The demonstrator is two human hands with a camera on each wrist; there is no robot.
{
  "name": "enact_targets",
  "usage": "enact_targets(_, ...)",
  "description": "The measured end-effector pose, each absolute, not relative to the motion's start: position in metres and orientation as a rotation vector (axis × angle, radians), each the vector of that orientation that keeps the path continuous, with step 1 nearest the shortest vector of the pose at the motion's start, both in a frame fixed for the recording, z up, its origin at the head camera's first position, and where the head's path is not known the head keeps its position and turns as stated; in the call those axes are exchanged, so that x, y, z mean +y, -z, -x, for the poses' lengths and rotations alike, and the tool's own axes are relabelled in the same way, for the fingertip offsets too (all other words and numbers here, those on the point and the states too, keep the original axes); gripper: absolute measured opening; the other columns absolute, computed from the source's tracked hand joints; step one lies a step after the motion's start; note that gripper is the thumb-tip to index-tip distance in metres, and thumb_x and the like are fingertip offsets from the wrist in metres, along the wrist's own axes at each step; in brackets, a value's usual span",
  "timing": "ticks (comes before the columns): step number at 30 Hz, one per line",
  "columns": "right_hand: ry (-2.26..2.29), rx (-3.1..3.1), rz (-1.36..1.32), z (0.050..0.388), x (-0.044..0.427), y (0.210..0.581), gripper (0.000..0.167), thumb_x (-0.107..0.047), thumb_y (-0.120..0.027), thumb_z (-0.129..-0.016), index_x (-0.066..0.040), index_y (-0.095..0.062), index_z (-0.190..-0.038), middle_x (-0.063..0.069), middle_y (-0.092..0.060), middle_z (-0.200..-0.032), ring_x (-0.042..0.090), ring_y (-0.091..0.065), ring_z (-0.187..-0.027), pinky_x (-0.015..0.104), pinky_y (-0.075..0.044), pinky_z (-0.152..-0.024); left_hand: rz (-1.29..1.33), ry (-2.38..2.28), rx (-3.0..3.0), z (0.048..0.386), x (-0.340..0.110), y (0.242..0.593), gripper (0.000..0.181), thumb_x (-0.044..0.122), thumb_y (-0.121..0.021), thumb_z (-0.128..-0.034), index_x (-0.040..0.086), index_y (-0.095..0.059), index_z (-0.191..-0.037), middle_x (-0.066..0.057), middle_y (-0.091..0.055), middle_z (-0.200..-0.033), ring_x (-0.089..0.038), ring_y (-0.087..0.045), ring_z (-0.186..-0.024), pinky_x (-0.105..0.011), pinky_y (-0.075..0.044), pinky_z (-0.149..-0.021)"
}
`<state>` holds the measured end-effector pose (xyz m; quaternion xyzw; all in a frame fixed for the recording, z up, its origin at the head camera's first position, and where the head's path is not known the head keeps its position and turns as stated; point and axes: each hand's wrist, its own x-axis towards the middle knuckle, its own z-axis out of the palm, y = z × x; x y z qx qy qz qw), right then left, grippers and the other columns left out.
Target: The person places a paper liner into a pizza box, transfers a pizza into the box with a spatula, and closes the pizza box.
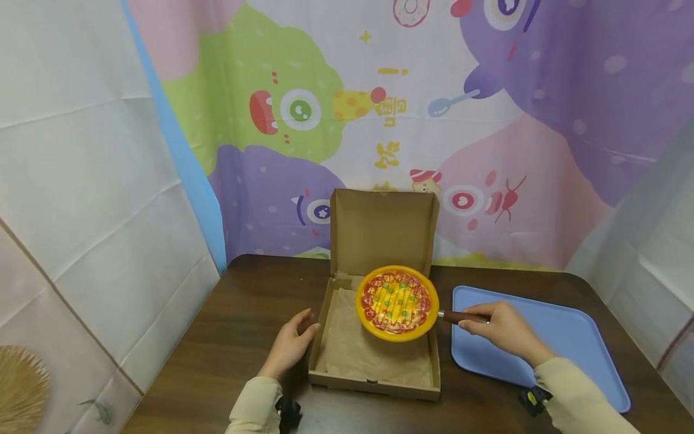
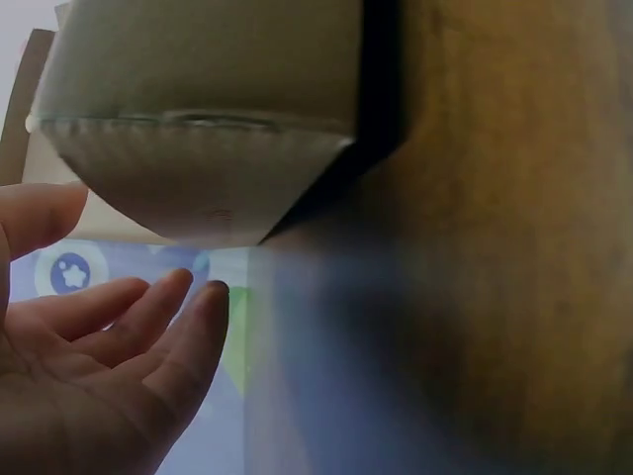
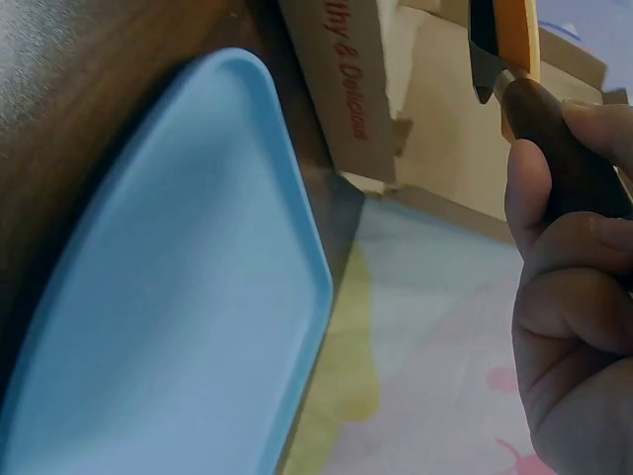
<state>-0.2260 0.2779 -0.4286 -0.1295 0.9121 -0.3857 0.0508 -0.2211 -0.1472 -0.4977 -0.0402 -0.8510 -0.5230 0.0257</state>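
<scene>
Pizza (image 1: pixel 397 302), round, over cardboard box (image 1: pixel 374 387)

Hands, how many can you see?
2: the left hand is beside the open cardboard box, and the right hand grips the brown handle next to the pizza.

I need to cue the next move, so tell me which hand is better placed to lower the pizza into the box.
Probably the right hand: it grips the brown handle, and the pizza is over the box. The left hand holds nothing.
</scene>
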Motion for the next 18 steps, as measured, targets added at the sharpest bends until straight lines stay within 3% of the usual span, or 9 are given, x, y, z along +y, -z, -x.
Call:
enact_targets(11, 1.204, 2.75, 0.463, 0.229, 0.266, 0.451, 0.032, -0.028, -0.074, -0.087, -0.002, -0.075, -0.105, 0.009, -0.075, -0.087, 0.008, -0.064, -0.068, 0.023, -0.051, -0.058, 0.118, 1.596, -2.646, 0.219, -0.146, 0.51, 0.034, 0.01, -0.057, -0.0969, -0.008, -0.06, -0.126, -0.024, -0.066, -0.119, -0.035, -0.064, -0.108, -0.044, -0.054, -0.089)
enact_targets(18, 1.213, 2.733, 0.413, 0.228, 0.26, 0.462, 0.031, -0.027, -0.074, -0.086, -0.001, -0.075, -0.103, 0.007, -0.075, -0.086, 0.006, -0.059, -0.066, 0.023, -0.051, -0.059, 0.099, 1.597, -2.655, 0.219, -0.143, 0.513, 0.033, 0.008, -0.057, -0.096, -0.007, -0.061, -0.125, -0.023, -0.067, -0.117, -0.032, -0.065, -0.103, -0.036, -0.055, -0.082)
